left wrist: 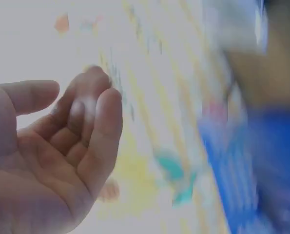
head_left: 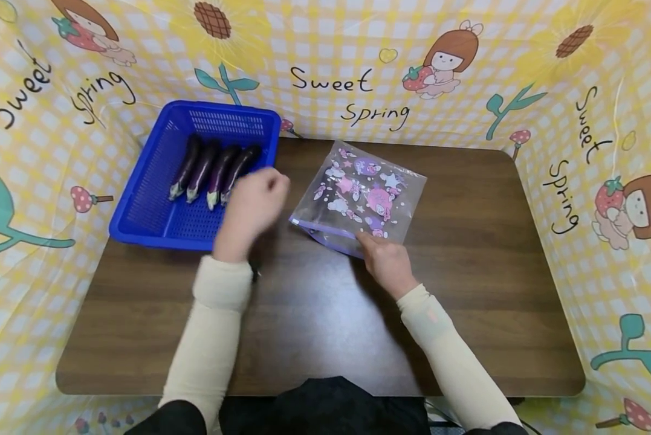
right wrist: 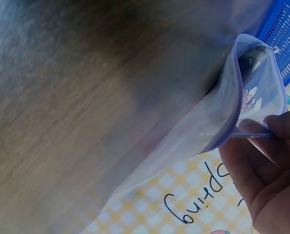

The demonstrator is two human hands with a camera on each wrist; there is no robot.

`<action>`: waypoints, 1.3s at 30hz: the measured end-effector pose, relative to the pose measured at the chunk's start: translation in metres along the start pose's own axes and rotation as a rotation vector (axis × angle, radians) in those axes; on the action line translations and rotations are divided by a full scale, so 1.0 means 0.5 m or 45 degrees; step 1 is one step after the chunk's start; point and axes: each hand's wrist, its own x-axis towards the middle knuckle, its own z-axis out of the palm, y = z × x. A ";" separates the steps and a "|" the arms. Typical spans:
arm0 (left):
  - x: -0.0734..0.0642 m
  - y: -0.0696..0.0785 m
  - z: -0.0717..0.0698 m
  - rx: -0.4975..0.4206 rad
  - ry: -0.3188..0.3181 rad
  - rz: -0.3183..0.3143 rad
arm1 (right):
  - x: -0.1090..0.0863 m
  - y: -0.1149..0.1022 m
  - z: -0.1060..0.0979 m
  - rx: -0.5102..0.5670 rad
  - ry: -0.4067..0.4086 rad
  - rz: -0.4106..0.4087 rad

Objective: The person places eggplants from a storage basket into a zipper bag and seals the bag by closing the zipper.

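Observation:
A clear zip bag printed with pink and purple figures lies on the table. My right hand pinches its purple zip edge near the right corner; in the right wrist view the mouth of the bag gapes, with thumb and fingers on its rim. My left hand is raised over the right side of the blue basket. The left wrist view shows that hand with fingers loosely bent and nothing in them. Several dark purple eggplants lie side by side in the basket, the rightmost partly hidden by the left hand.
The basket stands at the back left of the brown wooden table, left of the bag. A yellow checked cloth with cartoon prints surrounds the table at the back and sides. My body is at the front edge.

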 end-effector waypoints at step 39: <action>0.173 -0.211 -0.010 0.458 -0.623 -0.487 | -0.015 0.000 0.001 0.030 -0.101 0.005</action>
